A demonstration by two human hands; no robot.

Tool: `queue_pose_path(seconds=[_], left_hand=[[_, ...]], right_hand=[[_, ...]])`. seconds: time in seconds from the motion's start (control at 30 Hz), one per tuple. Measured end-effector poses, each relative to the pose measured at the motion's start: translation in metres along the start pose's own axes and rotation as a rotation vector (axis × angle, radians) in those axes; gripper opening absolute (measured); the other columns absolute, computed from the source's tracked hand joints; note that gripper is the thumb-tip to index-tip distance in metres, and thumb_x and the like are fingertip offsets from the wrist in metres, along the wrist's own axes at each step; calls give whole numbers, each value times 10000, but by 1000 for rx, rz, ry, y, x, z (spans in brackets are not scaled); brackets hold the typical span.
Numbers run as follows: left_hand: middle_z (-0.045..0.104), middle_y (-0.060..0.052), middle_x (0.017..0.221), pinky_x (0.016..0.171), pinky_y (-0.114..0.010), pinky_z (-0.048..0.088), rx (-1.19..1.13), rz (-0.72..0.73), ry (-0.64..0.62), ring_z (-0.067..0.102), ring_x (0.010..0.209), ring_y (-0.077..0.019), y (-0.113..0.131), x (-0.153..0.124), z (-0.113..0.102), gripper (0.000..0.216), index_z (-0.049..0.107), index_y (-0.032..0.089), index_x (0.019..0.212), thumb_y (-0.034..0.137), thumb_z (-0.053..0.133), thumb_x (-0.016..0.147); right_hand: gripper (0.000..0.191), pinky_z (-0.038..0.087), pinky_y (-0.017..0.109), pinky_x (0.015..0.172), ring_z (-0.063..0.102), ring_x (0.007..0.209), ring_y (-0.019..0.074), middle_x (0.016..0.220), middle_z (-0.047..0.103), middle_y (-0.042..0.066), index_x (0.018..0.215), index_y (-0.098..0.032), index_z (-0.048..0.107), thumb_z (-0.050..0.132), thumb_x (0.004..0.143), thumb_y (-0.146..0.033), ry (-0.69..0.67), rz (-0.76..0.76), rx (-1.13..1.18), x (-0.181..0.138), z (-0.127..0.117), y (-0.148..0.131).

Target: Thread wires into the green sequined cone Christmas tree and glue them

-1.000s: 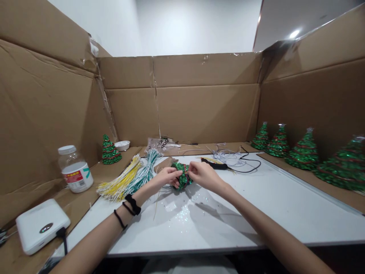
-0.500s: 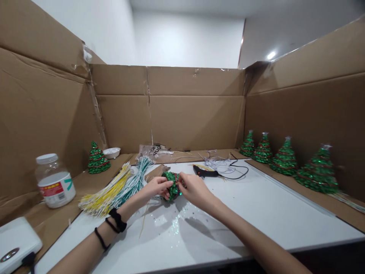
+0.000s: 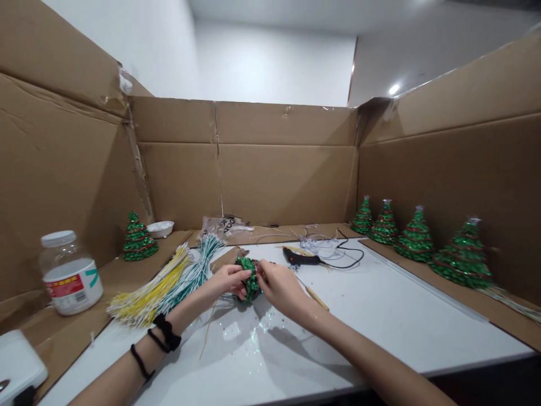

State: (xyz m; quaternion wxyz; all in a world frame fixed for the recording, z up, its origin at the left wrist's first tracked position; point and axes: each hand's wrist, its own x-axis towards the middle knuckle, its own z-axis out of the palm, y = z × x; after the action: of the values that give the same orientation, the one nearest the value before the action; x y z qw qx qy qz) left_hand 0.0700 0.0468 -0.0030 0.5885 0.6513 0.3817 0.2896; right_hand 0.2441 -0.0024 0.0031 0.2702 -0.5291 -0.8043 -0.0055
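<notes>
Green tree (image 3: 251, 286): lay between your hands, axis unclear.
Left hand (image 3: 230, 279): clasped it.
Right hand (image 3: 279, 286): touched it, grip hidden.

Hands (image 3: 232, 281) holding green glittery piece (image 3: 250, 288); glue gun (image 3: 302, 259) nearby.

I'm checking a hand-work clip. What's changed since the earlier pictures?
The view has turned right, so things sit further left. A wooden-handled tool now shows just right of the right hand; earlier it was out of sight. No grasp visibly changed: the left hand still holds the green piece, with the right at its edge. The glue gun stayed put.
</notes>
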Motion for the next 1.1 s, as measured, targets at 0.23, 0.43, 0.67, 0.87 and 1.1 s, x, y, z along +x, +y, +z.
queue_pose_path(seconds=[0.23, 0.43, 0.67, 0.87, 1.1], left_hand=[[635, -33, 649, 600, -252, 473, -35, -5, -44, 564, 550, -112, 2, -1, 1, 391, 592, 125, 783, 493, 682, 686], [646, -33, 643, 624, -272, 488, -60, -8, -67, 583, 562, -120, -3, 1, 1, 379, 582, 132, 785, 491, 671, 703], [651, -33, 641, 612, -257, 484, -58, 15, -53, 583, 545, -107, -7, 3, -2, 372, 570, 133, 769, 492, 653, 723], [625, -19, 615, 620, -284, 491, -13, 18, -55, 593, 555, -125, -5, 2, 3, 397, 584, 131, 795, 498, 684, 685], [633, -21, 618, 612, -268, 483, -38, 11, -24, 588, 545, -115, -5, 1, 3, 405, 573, 126, 783, 507, 674, 691]], right_hand=[[127, 231, 239, 539, 563, 666, 146, 787, 648, 63, 843, -170, 475, 366, 908, -179, -33, 13, -31, -1, -6, 0], [148, 219, 265, 527, 593, 672, 173, 805, 659, 91, 884, -152, 485, 341, 913, -131, -105, -10, -179, -3, -9, -5], [136, 228, 270, 521, 599, 680, 181, 816, 664, 79, 926, -149, 495, 382, 881, -89, -101, -34, -219, -2, -4, -4], [182, 282, 256, 570, 574, 732, 170, 854, 635, 67, 838, -165, 513, 390, 849, -31, -110, -141, -193, -3, -9, 0], [203, 295, 236, 569, 517, 674, 152, 797, 599, 64, 923, -156, 467, 350, 826, -22, -117, -82, -19, -6, -15, -4]])
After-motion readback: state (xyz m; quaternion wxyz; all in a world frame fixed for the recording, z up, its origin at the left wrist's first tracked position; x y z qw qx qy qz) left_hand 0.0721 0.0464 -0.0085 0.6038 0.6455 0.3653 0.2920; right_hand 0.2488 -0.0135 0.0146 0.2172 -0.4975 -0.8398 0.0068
